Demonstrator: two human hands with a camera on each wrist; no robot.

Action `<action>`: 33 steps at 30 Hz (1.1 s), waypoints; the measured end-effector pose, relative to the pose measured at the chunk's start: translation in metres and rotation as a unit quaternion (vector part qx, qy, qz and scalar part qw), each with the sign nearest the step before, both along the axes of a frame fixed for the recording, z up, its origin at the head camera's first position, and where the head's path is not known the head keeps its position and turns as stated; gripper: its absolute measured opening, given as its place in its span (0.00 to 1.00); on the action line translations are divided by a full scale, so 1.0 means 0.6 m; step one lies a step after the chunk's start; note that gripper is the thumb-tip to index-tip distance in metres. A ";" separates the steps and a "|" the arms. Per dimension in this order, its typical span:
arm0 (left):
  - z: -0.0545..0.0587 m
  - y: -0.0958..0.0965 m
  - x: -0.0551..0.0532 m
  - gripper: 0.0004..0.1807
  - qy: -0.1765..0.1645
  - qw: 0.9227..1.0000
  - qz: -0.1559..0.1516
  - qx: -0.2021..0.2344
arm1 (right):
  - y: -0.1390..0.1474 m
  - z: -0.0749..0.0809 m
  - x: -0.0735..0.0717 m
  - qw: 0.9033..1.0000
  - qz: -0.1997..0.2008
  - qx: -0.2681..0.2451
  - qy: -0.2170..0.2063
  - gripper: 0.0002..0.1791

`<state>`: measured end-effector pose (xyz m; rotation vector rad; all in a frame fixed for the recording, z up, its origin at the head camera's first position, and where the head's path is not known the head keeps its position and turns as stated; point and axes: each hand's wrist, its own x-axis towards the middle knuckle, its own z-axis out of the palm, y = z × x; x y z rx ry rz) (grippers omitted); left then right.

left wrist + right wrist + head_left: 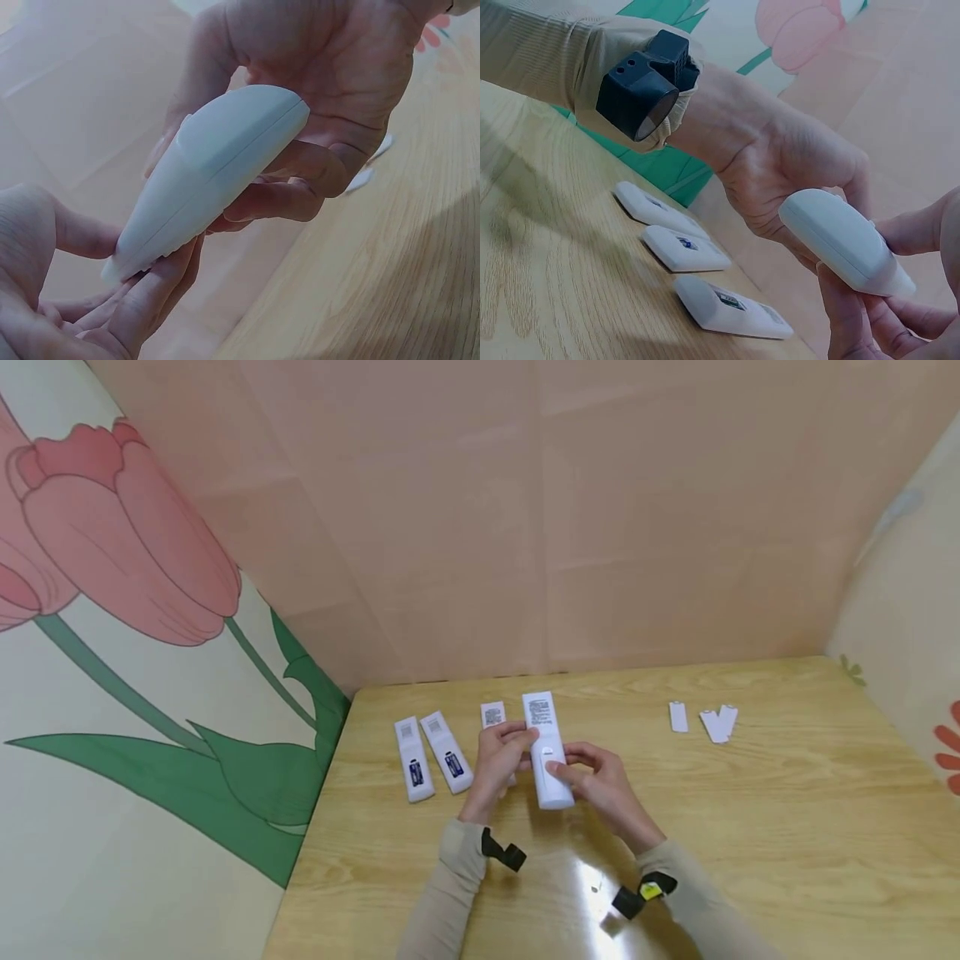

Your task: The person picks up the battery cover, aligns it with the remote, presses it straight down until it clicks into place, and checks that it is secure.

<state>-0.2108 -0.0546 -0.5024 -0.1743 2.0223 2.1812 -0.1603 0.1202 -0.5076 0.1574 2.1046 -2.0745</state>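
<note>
Both hands hold a white remote control (pixel 542 710) above the table, its labelled back facing up. My left hand (pixel 498 756) grips it along the left side, thumb on the back. From the right, my right hand (pixel 602 777) holds its lower part, with the thumb pressing on the battery cover (pixel 553 785), which sits in place. The wrist views show the fingers curled beneath the remote. Left of the hands lie two more remotes (pixel 415 760) (pixel 447 753), their battery compartments uncovered. A third remote (pixel 492 713) lies partly hidden behind my left hand; the right wrist view shows its compartment (pixel 730 300) uncovered.
Three loose white battery covers lie at the right: one cover (pixel 678 717) alone and two overlapping covers (pixel 710 727). The wooden table (pixel 787 827) meets a pinkish wall (pixel 450 527) at the back. A tulip-patterned wall (pixel 150 827) stands at the left.
</note>
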 end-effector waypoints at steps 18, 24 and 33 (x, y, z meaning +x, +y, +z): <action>-0.005 -0.016 0.002 0.19 0.008 0.999 -0.030 -0.022 | 0.002 0.001 0.003 1.000 0.017 0.007 -0.006 0.27; -0.009 -0.039 0.009 0.22 -0.004 0.998 -0.048 -0.028 | -0.006 0.001 0.013 0.999 0.031 0.010 0.002 0.28; 0.001 -0.065 0.014 0.23 -0.007 0.999 -0.034 -0.025 | -0.026 -0.001 0.022 0.998 0.050 -0.010 0.029 0.29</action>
